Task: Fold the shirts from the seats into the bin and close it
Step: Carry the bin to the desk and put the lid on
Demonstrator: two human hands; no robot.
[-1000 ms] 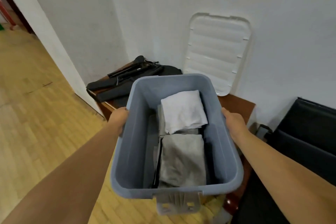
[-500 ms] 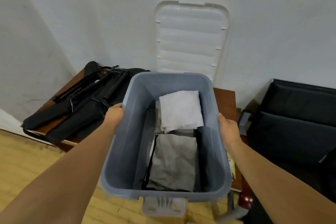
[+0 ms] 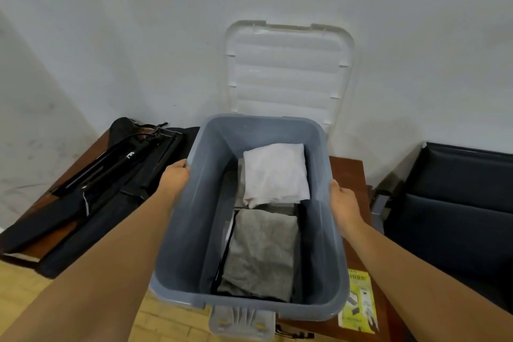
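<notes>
I hold a grey plastic bin (image 3: 194, 225) in front of me, over a brown table. My left hand (image 3: 175, 178) grips its left rim and my right hand (image 3: 342, 200) grips its right rim. Inside lie folded shirts: a white one (image 3: 276, 173) at the far end, a grey one (image 3: 262, 253) at the near end, with darker cloth under them. The bin's white ribbed lid (image 3: 288, 72) stands upright against the wall behind the bin.
Black bags and a black tripod (image 3: 111, 175) cover the left part of the brown table (image 3: 348, 172). A black padded seat (image 3: 458, 203) stands at the right. A yellow leaflet (image 3: 359, 300) lies on the table's near right. Wooden floor shows at the lower left.
The view has swung right and closer to the wall. The bin, still held at both rims, now sits squarely before the lid and over the table.
</notes>
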